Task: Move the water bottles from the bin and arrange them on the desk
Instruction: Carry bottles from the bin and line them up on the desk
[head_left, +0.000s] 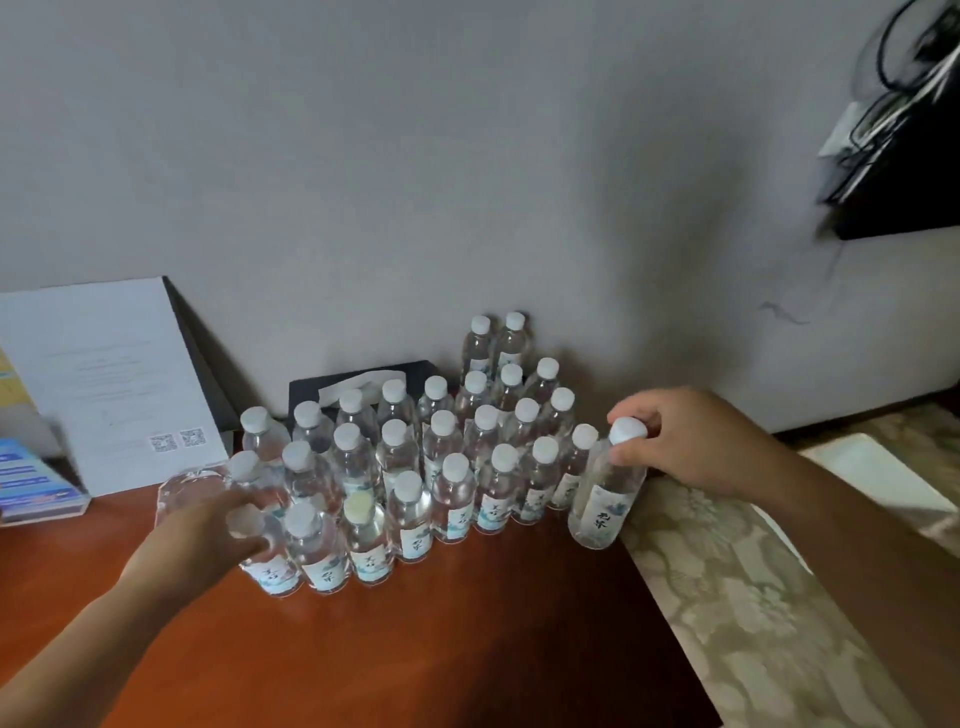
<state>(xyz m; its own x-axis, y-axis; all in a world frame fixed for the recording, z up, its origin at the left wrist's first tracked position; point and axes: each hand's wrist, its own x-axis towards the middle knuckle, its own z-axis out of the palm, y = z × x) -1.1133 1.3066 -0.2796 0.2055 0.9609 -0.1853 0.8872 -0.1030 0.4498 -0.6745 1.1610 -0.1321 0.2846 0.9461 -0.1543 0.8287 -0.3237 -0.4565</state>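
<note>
Judging by the crowd of water bottles (415, 467) already upright in slanted rows at centre frame on the desk (467, 639), looked far along; bin nowhere in frame, so count of bottles left could not be told. Right hand (685, 441), at centre right, fingers clamped round the neck and white cap of a bottle (605, 493), tilted slightly and apparently just above the desk's right edge, beside the end of the front row. Left hand (208, 535), at lower left, fingers curled over the cap end of another bottle (265, 551) at the left end of the front row; grip partly blurred, seemingly closed on it. Also blurred above that hand, a clear bottle (187, 491) apparently lying on its side. Behind the rows, against the wall (467, 156), a black tissue box (363, 387); at upper left of the cluster, a leaning white sign (104, 384). Open bare wood only across the lower centre of frame. Right edge tight: patterned upholstery (753, 623) touching the desk there, so little margin for the held bottle.
</note>
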